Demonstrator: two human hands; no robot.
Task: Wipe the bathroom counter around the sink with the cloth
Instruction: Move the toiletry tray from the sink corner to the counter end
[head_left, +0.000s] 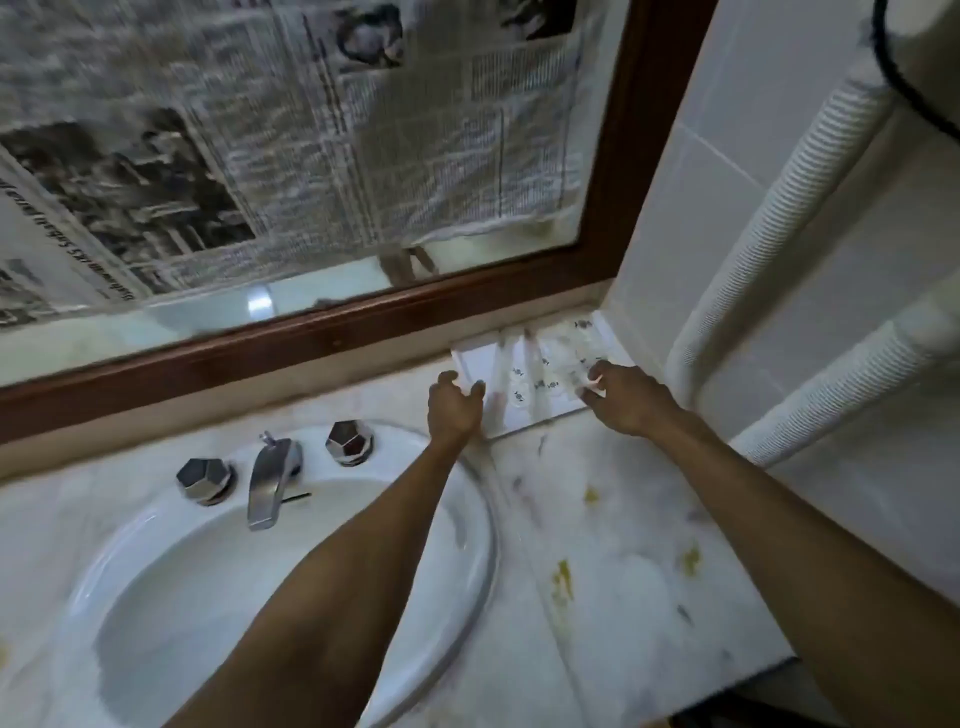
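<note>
The worktop (639, 545) is pale veined marble carrying yellowish stains on its right half. An oval white sink (130, 587) is set into it at the left, with a chrome faucet (270, 480) and two faceted chrome knobs, one on the left (204, 479) and one on the right (349, 441), along the basin's rear rim. Behind the worktop a mirror (322, 280) in a dark wood frame is covered with newspaper (249, 130). The right wall is white tile, with two white corrugated hoses (769, 228) running down it. The cloth (535, 382) is white with small dark printed motifs; it lies flat in the worktop's rear right corner, its far edges against the mirror ledge and the tiled wall. The image is motion-blurred there, so its folds cannot be told. Both forearms reach forward, the left one across the sink. The left hand (454, 408) sits at the cloth's left edge, fingers curled and partly spread, not closed on it. The right hand (626, 397) presses on the cloth's right part, fingers bent; whether it pinches the fabric cannot be told.
</note>
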